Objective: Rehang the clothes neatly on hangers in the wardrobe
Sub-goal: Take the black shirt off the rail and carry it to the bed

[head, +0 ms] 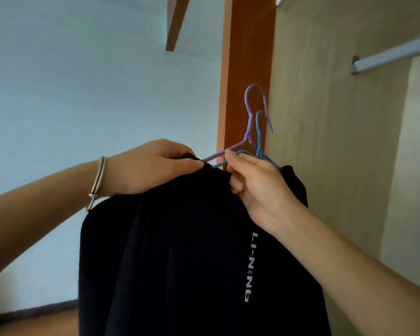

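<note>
**Item: black garment (180,251), in the course of being hung.**

- Location: held up in the air in front of the open wardrobe, borne by no surface. It is level with the wooden post (247,57) and well below the rail (393,53), which is seen at the wardrobe's upper right.
- Description: dark fabric draped in long folds, with pale lettering (250,265) running down one side.
- Hangers: a purple hanger (247,135) and a blue hanger (258,137) are set close together at the garment's top. Both hooks stand upright and free of the rail.
- Left hand (153,166): the grip is narrow, pinching the garment's top edge beside the purple wire. A bracelet (98,180) is worn at the wrist.
- Right hand (257,187): the grip is closed, the fingers curled round the blue hanger's shoulder wire and the fabric under it. Whether the purple wire is also held cannot be told.
- Progress: judged as midway for this piece. The garment is on the wires and its top edge is being arranged. The hooking onto the rail is not yet done, and no hung clothes are in view.
</note>
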Available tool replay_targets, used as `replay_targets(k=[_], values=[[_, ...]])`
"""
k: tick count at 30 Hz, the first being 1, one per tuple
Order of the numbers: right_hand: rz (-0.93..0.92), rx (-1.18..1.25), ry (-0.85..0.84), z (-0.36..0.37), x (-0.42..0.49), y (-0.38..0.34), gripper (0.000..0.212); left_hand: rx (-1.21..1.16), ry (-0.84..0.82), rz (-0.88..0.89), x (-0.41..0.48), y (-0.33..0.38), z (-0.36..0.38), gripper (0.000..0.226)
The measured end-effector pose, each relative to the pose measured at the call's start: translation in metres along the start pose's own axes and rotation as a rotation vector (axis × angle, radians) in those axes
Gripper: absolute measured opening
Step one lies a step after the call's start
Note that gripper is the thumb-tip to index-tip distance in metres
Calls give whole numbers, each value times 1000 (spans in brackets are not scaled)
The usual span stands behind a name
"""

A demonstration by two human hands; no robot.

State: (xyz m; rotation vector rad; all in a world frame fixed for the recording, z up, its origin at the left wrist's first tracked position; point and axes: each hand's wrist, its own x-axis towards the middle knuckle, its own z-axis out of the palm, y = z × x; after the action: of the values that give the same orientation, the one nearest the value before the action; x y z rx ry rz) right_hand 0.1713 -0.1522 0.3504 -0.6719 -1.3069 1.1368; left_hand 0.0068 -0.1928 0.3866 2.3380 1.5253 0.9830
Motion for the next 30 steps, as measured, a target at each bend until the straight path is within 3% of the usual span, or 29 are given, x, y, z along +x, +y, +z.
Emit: replay_targets(k=[6, 13, 21, 24, 26, 30], values=[[169, 203, -304, 91, 4, 36, 24, 209, 52, -202, -60, -56, -53, 25], [112, 0, -545, 204, 30, 92, 30, 562, 149, -376, -86, -147, -90, 35], [87, -176, -720, 299, 96, 146, 36, 660, 362, -385, -75, -265, -128, 31], [-9, -279, -851, 309, 127, 155, 33, 726, 432, -364, -69, -304, -147, 22], [-113, -298, -798, 309, 149, 164, 30, 744, 472, -370, -67, -328, -159, 18], [-291, -422, -434, 306, 201, 204, 29, 770, 529, -364, -58, -369, -179, 18]])
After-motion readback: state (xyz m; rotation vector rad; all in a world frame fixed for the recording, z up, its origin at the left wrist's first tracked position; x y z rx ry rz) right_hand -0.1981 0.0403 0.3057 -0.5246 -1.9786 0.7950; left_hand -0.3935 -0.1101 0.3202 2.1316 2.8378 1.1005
